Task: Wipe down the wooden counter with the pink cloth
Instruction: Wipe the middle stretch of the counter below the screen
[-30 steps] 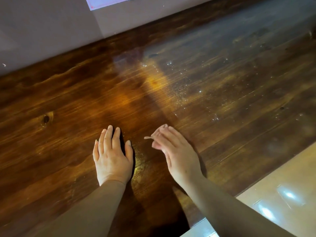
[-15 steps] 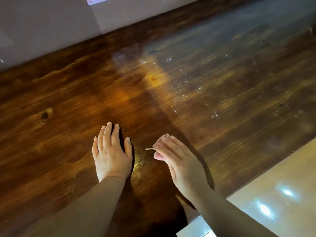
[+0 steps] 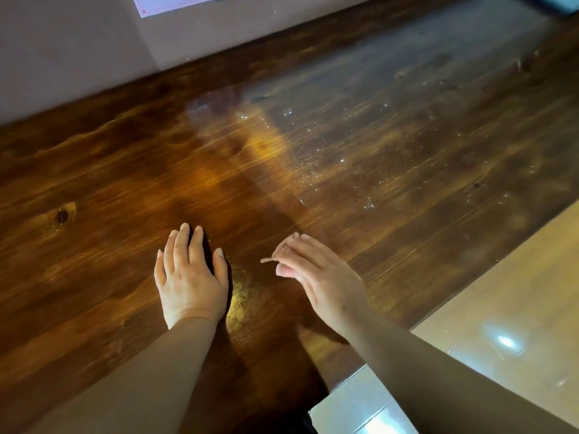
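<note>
The left hand (image 3: 191,277) lies spread flat on the wooden desk (image 3: 313,183), likely bracing. The right hand (image 3: 316,277) pinches a thin sliver (image 3: 268,260) just above it, seemingly picking debris. No pink cloth is in view.

Hands: two, a left hand (image 3: 191,277) and a right hand (image 3: 319,277)
Wooden counter (image 3: 376,136): one
Thin sliver (image 3: 268,260) in the right hand: one
Paper (image 3: 172,3) on the wall: one
</note>
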Motion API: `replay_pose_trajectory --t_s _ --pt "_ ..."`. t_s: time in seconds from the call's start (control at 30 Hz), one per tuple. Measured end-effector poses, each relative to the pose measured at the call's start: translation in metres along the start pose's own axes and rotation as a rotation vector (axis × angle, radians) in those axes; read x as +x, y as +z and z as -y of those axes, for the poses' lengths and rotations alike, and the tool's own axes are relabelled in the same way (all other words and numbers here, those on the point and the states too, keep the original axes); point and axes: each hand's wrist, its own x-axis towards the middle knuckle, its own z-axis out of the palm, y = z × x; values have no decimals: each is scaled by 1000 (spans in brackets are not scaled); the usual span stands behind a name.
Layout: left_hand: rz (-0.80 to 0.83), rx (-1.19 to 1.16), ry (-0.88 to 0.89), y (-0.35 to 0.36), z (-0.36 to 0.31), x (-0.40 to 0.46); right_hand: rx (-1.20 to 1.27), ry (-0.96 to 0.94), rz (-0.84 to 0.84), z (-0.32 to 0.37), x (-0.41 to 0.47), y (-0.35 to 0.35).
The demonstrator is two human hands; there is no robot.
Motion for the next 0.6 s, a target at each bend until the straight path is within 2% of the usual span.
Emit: replay_pose_trajectory --t_s 0.17,0.27,0.37,0.47,0.53,0.6 --pt "-5 3 11 0 1 -1 13 282 -37 11 0 10" --pt "-23 -4 22 2 2 1 35 116 -20 41 -42 17" --pt "-31 -5 35 6 6 -1 41 -12 -17 32 -40 4" --pt "-41 -5 44 10 7 0 15 209 -83 10 -14 0" --pt "-50 -4 54 12 9 -1 11 352 -99 21 -24 14" --pt "-55 -8 65 13 9 0 29 313 -90 44 -53 30"
